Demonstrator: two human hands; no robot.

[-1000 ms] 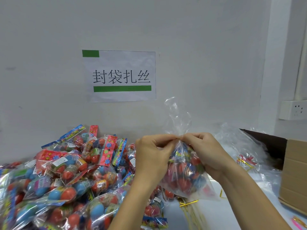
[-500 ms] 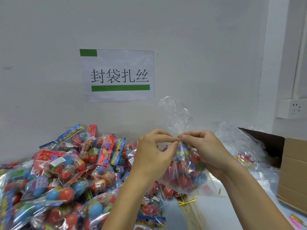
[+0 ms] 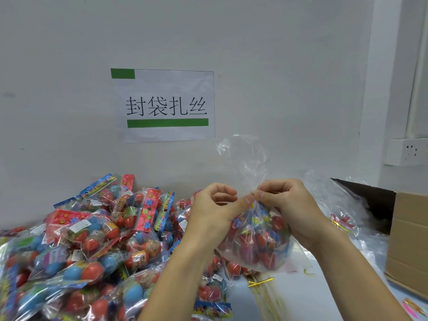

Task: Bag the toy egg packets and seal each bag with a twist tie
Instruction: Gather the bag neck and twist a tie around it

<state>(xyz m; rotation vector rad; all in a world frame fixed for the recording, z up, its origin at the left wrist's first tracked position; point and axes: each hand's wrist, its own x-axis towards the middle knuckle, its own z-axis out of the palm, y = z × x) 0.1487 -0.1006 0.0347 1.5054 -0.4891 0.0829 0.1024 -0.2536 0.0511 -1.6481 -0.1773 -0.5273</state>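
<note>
clear bag (image 3: 259, 237) neck pinched between both hands' fingers (image 3: 249, 200)

Bright, even indoor light — soft shadows, glare on plastic, wide-angle bending and blur at edges.

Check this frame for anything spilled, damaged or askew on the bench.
Nothing looks damaged. Both hands, left hand and right hand, pinch the neck of the filled clear bag. Loose gold twist ties lie scattered below it, and the toy egg packets sit in an untidy heap.
</note>
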